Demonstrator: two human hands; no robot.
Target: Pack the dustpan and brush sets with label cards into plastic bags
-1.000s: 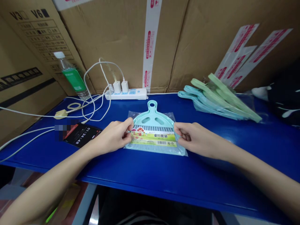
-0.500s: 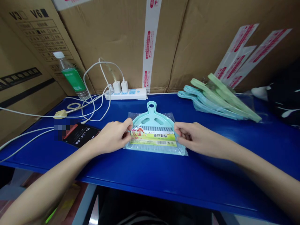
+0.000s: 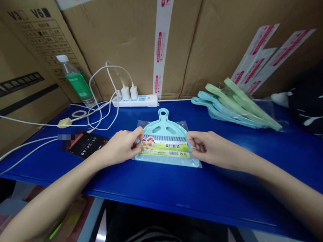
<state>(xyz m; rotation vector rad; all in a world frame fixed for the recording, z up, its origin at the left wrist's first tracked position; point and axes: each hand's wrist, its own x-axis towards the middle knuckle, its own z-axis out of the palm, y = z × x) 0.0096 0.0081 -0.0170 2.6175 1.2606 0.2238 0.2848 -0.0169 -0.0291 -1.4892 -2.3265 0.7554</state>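
Observation:
A light-blue dustpan and brush set lies flat on the blue table, its looped handle pointing away from me. Clear plastic wraps the pan and bristles, with a yellow-green mushroom label across the middle. My left hand pinches the left side of the wrapped set between thumb and curled fingers. On the opposite side, my right hand grips the right edge the same way. To the right, at the back, lies a pile of further wrapped blue and green dustpan sets.
A white power strip with plugged-in chargers and looping cables sits at the back. A green-labelled bottle leans by the cardboard wall. On the left lie a phone showing a timer and a yellowish block. A dark patterned item is far right.
Almost nothing differs. Both hands keep their hold at the sides of the dustpan set, and the view has shifted very slightly.

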